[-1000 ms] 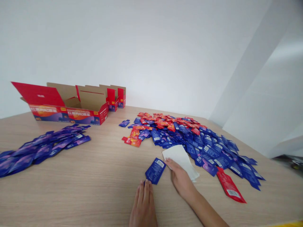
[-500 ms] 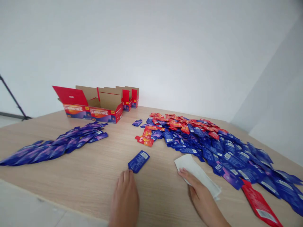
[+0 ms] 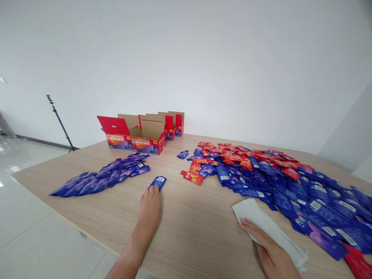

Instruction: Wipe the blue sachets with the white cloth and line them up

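- Cartons (image 3: 135, 144), roughly three, stood open at upper left.
- Blue sachets (image 3: 100, 177), dozens, lay in a band left of centre.
- Left hand (image 3: 149, 211), fingers together, touched one sachet (image 3: 158, 182), flat, light and likely slippery; best taken by its edge.
- Heap (image 3: 279, 182) of countless red and blue sachets spread rightward.
- Right hand (image 3: 269, 242), fingers together, rested unclamped on one soft cloth (image 3: 251, 211).

The blue sachet (image 3: 157, 182) nearest you has a white barcode patch, and red-orange sachets (image 3: 247, 164) mix into the blue heap on your right. The cloth (image 3: 263, 226) is plain white, the boxes (image 3: 135, 143) red, orange and purple over brown card, the table (image 3: 203, 240) pale wood-grain.
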Demonstrator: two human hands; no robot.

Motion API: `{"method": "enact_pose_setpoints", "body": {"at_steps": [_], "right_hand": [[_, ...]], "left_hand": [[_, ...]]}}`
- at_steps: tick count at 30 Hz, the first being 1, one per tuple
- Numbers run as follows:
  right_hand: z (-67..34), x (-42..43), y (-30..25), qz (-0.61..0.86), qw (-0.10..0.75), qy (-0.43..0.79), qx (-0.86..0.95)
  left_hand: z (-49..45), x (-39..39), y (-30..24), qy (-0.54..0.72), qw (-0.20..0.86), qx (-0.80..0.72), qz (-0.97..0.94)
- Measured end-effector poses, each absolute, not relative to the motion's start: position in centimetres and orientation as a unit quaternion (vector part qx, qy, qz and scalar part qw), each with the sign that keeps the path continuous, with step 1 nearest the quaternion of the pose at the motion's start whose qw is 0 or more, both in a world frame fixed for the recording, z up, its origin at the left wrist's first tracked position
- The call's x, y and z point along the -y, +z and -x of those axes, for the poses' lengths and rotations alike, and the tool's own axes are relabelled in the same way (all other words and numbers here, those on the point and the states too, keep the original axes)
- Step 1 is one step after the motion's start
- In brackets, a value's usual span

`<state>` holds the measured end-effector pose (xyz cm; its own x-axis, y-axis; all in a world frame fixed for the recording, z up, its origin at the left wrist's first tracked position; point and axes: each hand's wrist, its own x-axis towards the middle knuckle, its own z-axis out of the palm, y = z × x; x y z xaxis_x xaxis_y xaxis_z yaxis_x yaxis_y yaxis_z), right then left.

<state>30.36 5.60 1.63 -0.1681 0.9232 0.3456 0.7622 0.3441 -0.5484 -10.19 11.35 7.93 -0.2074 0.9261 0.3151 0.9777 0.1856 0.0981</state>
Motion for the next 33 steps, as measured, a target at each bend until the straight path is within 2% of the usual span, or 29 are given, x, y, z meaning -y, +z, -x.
{"method": "enact_pose_setpoints", "body": {"at_steps": [7, 11, 16, 19, 23, 28, 33], "right_hand": [[-30.2, -5.7, 1.9, 0.57, 0.332, 0.132, 0.74], [-30.1, -5.5, 2.9, 0.571, 0.316, 0.139, 0.745], [-29.0, -4.7, 4.5, 0.598, 0.295, 0.062, 0.742], [-28.6, -4.6, 5.2, 0.613, 0.274, 0.021, 0.74], [-28.9, -5.0, 6.2, 0.646, 0.296, 0.001, 0.704], [-27.5, -4.3, 9.3, 0.653, 0.379, 0.105, 0.648], [-22.5, -2.2, 11.1, 0.577, 0.402, 0.166, 0.692]], "left_hand": [[11.2, -10.6, 9.8, -0.221, 0.043, 0.765, 0.604], [10.0, -9.9, 9.8, -0.285, -0.041, 0.719, 0.633], [5.3, -7.5, 7.9, -0.3, -0.125, 0.643, 0.693], [2.4, -4.9, 6.3, -0.309, -0.108, 0.635, 0.7], [0.0, -2.2, 4.1, -0.307, 0.015, 0.589, 0.748], [-0.8, -0.4, 2.8, -0.278, 0.11, 0.57, 0.765], [-2.3, -0.2, 2.7, -0.246, 0.121, 0.527, 0.804]]}}
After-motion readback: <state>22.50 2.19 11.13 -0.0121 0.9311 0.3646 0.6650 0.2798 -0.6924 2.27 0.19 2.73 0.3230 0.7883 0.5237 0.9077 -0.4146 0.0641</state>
